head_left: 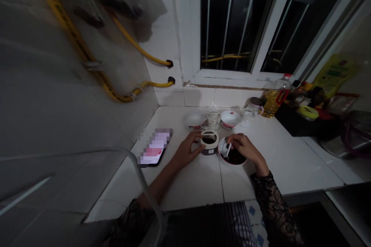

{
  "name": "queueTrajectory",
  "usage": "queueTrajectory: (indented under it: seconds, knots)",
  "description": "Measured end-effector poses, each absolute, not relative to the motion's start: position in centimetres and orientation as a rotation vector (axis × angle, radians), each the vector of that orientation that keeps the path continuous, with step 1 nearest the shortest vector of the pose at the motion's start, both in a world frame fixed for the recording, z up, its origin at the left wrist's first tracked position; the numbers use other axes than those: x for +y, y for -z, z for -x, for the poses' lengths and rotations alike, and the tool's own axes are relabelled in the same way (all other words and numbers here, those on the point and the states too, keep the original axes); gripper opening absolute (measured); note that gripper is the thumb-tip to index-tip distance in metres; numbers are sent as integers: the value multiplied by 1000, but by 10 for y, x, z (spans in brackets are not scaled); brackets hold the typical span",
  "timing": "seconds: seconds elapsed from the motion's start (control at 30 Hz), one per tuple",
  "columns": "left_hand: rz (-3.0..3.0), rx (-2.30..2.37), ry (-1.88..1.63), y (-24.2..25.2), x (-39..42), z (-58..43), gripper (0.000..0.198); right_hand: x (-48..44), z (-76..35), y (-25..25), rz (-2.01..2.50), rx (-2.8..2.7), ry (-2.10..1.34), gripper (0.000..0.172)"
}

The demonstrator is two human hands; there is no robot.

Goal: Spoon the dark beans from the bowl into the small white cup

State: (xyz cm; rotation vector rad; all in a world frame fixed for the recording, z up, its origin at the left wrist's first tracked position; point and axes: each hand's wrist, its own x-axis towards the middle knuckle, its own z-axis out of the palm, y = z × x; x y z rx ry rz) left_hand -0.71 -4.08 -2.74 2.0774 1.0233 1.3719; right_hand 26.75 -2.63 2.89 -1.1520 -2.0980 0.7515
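My left hand (pixel 189 148) has its thumb and fingers around the side of a small round jar (pixel 210 150) with a white rim and dark contents. A white bar lies across the jar's mouth. Right beside it stands a white bowl (pixel 221 144) with a pinkish rim, holding a dark, loose-looking substance (pixel 236 155) that I cannot identify. Over the bowl, my right hand (pixel 243 144) is closed on a small white spoon (pixel 228 151), whose lower end dips into the dark stuff.
Behind stand two white bowls (pixel 231 117) (pixel 194 119), a glass jar (pixel 213 119) and a glass cup (pixel 248 116). A lit phone (pixel 155 148) lies left. An oil bottle (pixel 274 98) and a black box (pixel 295 121) of condiments stand right. A yellow pipe (pixel 113 94) runs along the left wall.
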Motion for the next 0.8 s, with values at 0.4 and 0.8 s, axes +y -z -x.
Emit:
queueTrajectory:
  seconds: [0.4, 0.8]
  knots:
    - [-2079, 1026, -1379, 28, -41, 7, 28, -21, -277, -30, 1271, -1613, -971, 15]
    - [-2088, 1023, -1391, 30, -40, 7, 28, -22, -276, -28, 1291, -1640, -878, 17]
